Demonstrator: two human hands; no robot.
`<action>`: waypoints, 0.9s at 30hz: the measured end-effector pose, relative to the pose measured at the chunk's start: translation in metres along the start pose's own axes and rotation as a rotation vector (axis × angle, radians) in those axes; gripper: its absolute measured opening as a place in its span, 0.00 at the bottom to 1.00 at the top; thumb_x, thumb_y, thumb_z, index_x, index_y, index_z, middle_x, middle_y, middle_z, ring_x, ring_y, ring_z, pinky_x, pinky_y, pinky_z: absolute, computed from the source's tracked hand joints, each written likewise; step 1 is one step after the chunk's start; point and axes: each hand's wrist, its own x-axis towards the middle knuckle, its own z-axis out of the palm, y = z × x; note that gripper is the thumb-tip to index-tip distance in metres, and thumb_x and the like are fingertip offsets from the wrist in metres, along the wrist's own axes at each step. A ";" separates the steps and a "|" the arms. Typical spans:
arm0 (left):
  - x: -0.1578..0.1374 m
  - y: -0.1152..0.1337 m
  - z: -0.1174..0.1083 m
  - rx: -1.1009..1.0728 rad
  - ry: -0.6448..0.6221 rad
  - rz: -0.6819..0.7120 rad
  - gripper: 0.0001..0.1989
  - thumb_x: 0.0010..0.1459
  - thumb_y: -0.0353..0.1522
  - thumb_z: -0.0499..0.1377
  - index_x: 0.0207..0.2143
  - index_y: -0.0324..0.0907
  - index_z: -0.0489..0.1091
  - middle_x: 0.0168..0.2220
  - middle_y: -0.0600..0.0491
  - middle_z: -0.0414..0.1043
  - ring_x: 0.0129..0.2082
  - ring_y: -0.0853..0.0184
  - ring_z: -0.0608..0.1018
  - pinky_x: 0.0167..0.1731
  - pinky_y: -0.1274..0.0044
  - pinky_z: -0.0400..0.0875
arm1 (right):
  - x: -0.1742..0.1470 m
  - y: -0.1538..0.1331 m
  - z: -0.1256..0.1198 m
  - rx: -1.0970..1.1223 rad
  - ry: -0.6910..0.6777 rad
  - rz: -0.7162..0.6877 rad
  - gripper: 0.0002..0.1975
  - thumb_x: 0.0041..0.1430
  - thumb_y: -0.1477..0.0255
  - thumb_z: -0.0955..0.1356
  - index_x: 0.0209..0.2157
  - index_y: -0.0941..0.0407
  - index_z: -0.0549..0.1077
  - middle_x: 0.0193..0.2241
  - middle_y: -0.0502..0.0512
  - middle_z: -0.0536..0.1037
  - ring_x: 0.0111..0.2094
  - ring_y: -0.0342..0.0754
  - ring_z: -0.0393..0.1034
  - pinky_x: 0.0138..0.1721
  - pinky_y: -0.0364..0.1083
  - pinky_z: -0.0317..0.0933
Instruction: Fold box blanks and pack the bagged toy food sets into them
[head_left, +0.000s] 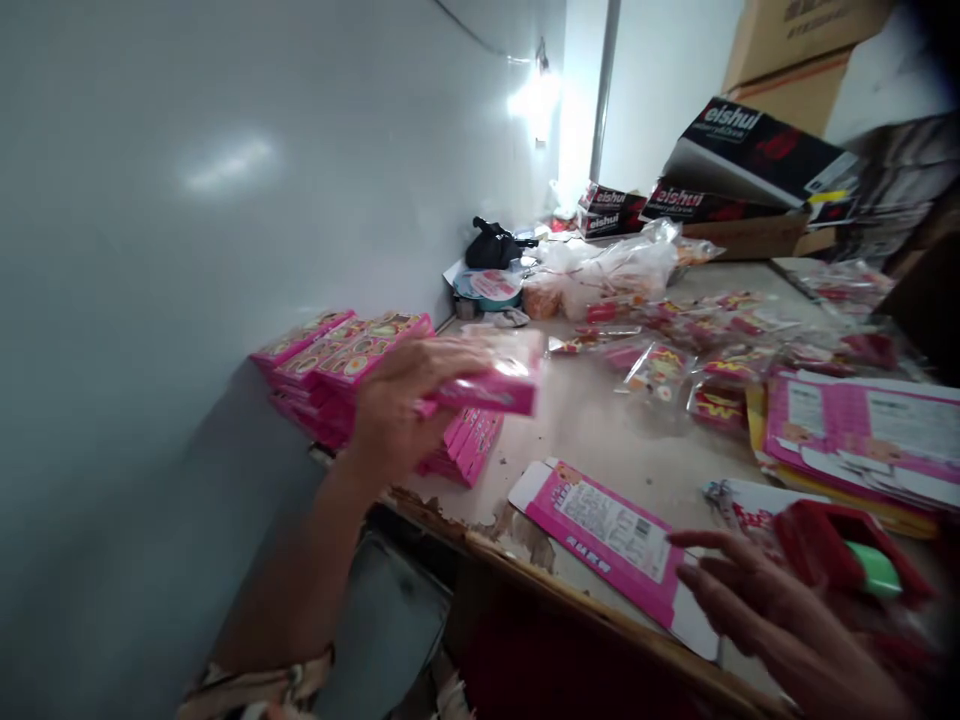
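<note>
Left hand [405,395] pinched a box [506,390], probably stacking. Right hand [784,610] spread near desk's [581,435] front edge; carton [611,540] likely needed grabbing.

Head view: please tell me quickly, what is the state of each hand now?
Left hand: closed around a pink box.
Right hand: open, fingertips at the flat pink carton; contact cannot be told.

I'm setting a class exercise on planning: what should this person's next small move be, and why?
Perhaps the left hand should lower its pink box onto the stacked boxes: it holds the box raised near similar ones, while the right hand is open at the flat carton.
</note>
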 end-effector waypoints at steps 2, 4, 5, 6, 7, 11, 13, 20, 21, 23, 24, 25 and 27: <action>-0.013 -0.036 -0.003 0.256 0.042 -0.121 0.15 0.60 0.27 0.62 0.49 0.49 0.77 0.50 0.53 0.81 0.55 0.59 0.79 0.67 0.57 0.55 | -0.001 0.006 0.015 0.015 -0.157 0.029 0.29 0.50 0.40 0.70 0.40 0.50 0.79 0.21 0.52 0.72 0.24 0.51 0.67 0.24 0.47 0.63; -0.038 -0.059 0.000 0.399 -0.059 -0.241 0.18 0.59 0.25 0.58 0.49 0.48 0.76 0.53 0.51 0.80 0.57 0.57 0.77 0.69 0.54 0.49 | -0.006 0.018 0.029 0.036 -0.267 0.060 0.27 0.54 0.42 0.69 0.39 0.50 0.79 0.24 0.51 0.73 0.27 0.52 0.68 0.28 0.47 0.64; -0.051 -0.065 0.003 0.431 -0.122 -0.277 0.21 0.58 0.25 0.58 0.52 0.48 0.76 0.56 0.50 0.78 0.59 0.56 0.76 0.69 0.53 0.47 | -0.009 0.023 0.034 0.042 -0.297 0.072 0.26 0.56 0.43 0.68 0.38 0.50 0.79 0.25 0.51 0.74 0.28 0.51 0.68 0.29 0.47 0.63; -0.063 -0.068 0.006 0.445 -0.177 -0.298 0.24 0.56 0.24 0.57 0.55 0.48 0.74 0.59 0.49 0.76 0.61 0.54 0.74 0.69 0.52 0.46 | -0.011 0.029 0.037 0.047 -0.316 0.081 0.25 0.58 0.44 0.68 0.38 0.51 0.79 0.25 0.51 0.74 0.28 0.51 0.68 0.29 0.46 0.63; -0.073 -0.068 0.009 0.453 -0.210 -0.307 0.28 0.55 0.25 0.58 0.59 0.48 0.71 0.61 0.48 0.73 0.63 0.53 0.72 0.70 0.52 0.45 | -0.013 0.033 0.038 0.051 -0.318 0.085 0.24 0.59 0.46 0.67 0.38 0.51 0.79 0.26 0.51 0.74 0.29 0.51 0.67 0.30 0.46 0.62; -0.086 -0.062 0.016 0.524 -0.199 -0.303 0.39 0.52 0.29 0.62 0.67 0.49 0.62 0.65 0.45 0.69 0.63 0.46 0.71 0.69 0.47 0.37 | -0.014 0.046 0.030 0.053 -0.236 0.106 0.22 0.61 0.49 0.68 0.40 0.53 0.78 0.23 0.48 0.68 0.26 0.47 0.62 0.28 0.45 0.56; -0.080 -0.060 0.014 0.579 -0.235 -0.304 0.38 0.53 0.30 0.63 0.67 0.50 0.63 0.65 0.44 0.69 0.60 0.44 0.73 0.68 0.44 0.33 | -0.013 0.052 0.027 0.041 -0.183 0.139 0.21 0.59 0.49 0.69 0.40 0.53 0.79 0.21 0.47 0.67 0.24 0.47 0.61 0.26 0.44 0.55; -0.060 -0.027 0.020 0.648 -0.202 -0.247 0.36 0.52 0.25 0.61 0.65 0.44 0.67 0.62 0.42 0.72 0.58 0.43 0.73 0.66 0.47 0.50 | -0.013 0.059 0.034 -0.033 -0.097 0.100 0.20 0.60 0.50 0.69 0.38 0.52 0.79 0.26 0.51 0.75 0.30 0.53 0.70 0.31 0.47 0.62; -0.058 -0.018 0.034 0.600 -0.164 -0.212 0.35 0.53 0.24 0.61 0.65 0.45 0.67 0.62 0.43 0.72 0.59 0.44 0.73 0.66 0.49 0.52 | -0.012 0.055 0.035 -0.036 -0.079 0.085 0.20 0.61 0.50 0.68 0.38 0.52 0.79 0.27 0.52 0.76 0.32 0.53 0.71 0.33 0.47 0.63; -0.054 -0.001 0.079 0.425 -0.174 -0.134 0.31 0.56 0.24 0.60 0.62 0.46 0.69 0.59 0.46 0.74 0.59 0.50 0.73 0.66 0.55 0.56 | -0.010 0.048 0.036 -0.004 -0.014 0.077 0.20 0.62 0.51 0.68 0.39 0.54 0.78 0.30 0.54 0.78 0.34 0.53 0.70 0.35 0.47 0.62; -0.053 0.006 0.107 0.306 -0.251 -0.091 0.28 0.59 0.25 0.60 0.61 0.47 0.69 0.57 0.47 0.75 0.59 0.53 0.74 0.65 0.58 0.58 | -0.009 0.046 0.037 0.038 0.035 0.090 0.20 0.63 0.51 0.68 0.41 0.54 0.78 0.31 0.54 0.78 0.34 0.52 0.70 0.35 0.47 0.61; -0.053 0.011 0.139 0.175 -0.373 -0.052 0.25 0.61 0.28 0.61 0.60 0.47 0.69 0.56 0.48 0.76 0.58 0.56 0.74 0.64 0.62 0.61 | -0.008 0.045 0.037 0.103 0.088 0.114 0.21 0.62 0.52 0.69 0.43 0.55 0.77 0.32 0.54 0.78 0.34 0.51 0.69 0.35 0.46 0.61; -0.053 0.016 0.202 -0.031 -0.689 0.008 0.29 0.57 0.37 0.68 0.60 0.44 0.68 0.56 0.46 0.74 0.57 0.55 0.74 0.60 0.64 0.65 | -0.008 0.049 0.037 0.287 0.153 0.180 0.21 0.60 0.52 0.71 0.45 0.54 0.76 0.34 0.54 0.77 0.34 0.50 0.69 0.34 0.45 0.62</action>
